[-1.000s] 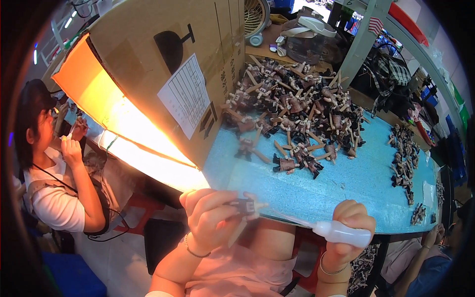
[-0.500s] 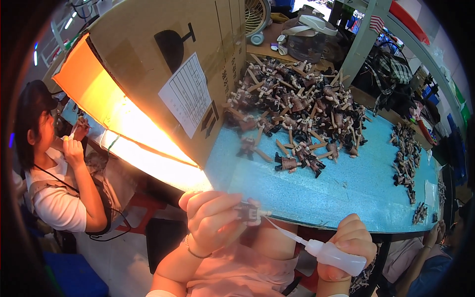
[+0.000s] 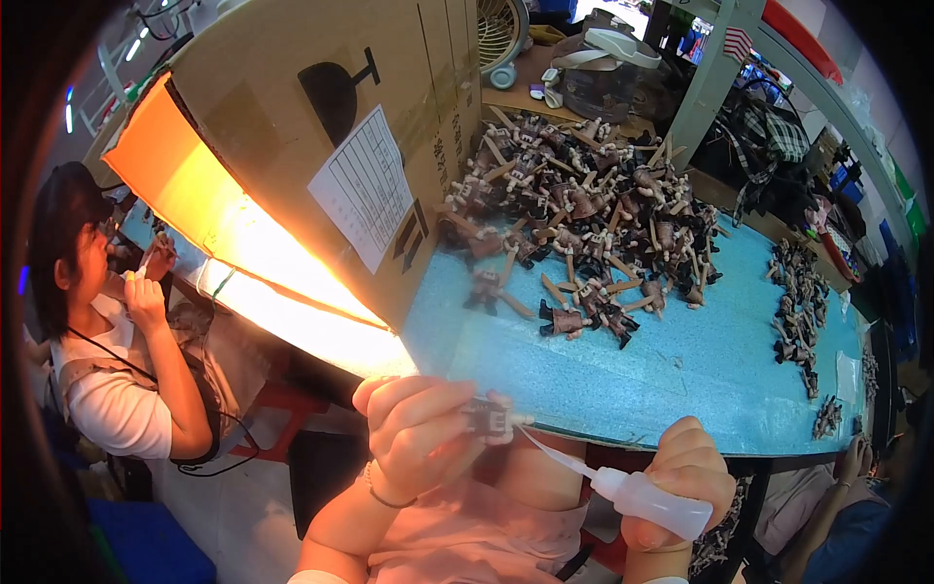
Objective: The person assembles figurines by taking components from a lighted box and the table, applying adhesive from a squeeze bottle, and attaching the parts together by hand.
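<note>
Between the fingertips of my left hand [image 3: 418, 438] is a small toy figure [image 3: 489, 419], dark-bodied with pale limbs and partly covered by the fingers. My right hand [image 3: 684, 479] is wrapped round a white squeeze bottle [image 3: 650, 502] with a long thin nozzle. The nozzle's tip meets the figure at its right side, or comes very close; I cannot tell which. Beyond my hands, a large heap of similar figures [image 3: 593, 200] in brown and black lies on the blue tabletop [image 3: 467, 341]. One figure [image 3: 564, 319] lies at the near edge of the heap.
A tall cardboard box [image 3: 282, 117] stands at the left of the table, brightly lit on its left side. A row of more figures [image 3: 798, 302] runs along the right. A grey post [image 3: 715, 88] rises behind the heap. One person [image 3: 117, 331] works at the left, holding something thin.
The squeeze bottle and my right hand have shifted slightly left and up. My left hand and the figure stay almost still.
</note>
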`<state>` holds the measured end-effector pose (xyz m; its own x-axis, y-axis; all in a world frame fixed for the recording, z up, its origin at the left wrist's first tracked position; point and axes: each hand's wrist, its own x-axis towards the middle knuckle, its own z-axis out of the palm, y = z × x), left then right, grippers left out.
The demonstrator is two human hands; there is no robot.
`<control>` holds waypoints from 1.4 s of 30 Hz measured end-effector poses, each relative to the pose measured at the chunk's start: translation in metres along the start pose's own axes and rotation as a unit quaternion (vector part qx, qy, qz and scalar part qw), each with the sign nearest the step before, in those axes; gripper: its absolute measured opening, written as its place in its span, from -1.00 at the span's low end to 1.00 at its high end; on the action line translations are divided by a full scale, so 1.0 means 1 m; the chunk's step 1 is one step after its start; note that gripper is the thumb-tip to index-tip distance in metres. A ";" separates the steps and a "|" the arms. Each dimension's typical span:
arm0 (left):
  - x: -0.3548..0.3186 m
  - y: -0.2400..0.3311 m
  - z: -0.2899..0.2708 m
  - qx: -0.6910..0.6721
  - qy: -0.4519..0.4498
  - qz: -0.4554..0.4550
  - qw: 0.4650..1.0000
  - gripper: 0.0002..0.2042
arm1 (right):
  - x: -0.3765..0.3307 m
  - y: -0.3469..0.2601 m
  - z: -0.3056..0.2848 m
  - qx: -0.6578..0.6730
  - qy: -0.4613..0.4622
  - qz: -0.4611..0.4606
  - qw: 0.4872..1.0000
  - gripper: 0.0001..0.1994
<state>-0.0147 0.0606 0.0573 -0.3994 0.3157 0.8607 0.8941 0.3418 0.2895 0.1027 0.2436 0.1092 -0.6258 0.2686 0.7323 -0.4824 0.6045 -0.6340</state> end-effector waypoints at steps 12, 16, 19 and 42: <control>-0.001 -0.002 0.002 0.005 0.010 -0.001 1.000 -0.57 | -0.001 0.001 0.003 0.052 0.057 0.033 0.996 -0.46; -0.001 -0.003 0.002 -0.034 -0.001 -0.029 0.999 -0.56 | 0.000 0.003 0.001 0.076 0.034 0.028 0.996 -0.46; -0.004 -0.004 0.002 -0.060 -0.005 -0.046 0.997 -0.57 | 0.000 0.002 0.004 0.073 0.034 0.031 0.996 -0.46; -0.012 -0.001 0.010 -0.366 -0.002 -0.197 0.910 -0.61 | 0.001 0.009 0.007 0.089 -0.006 -0.004 0.996 -0.45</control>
<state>-0.0129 0.0657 0.0424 -0.7172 0.2995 0.6293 0.5769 -0.2515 0.7772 0.0930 0.2441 0.1025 -0.6287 0.2553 0.7346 -0.5875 0.4630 -0.6637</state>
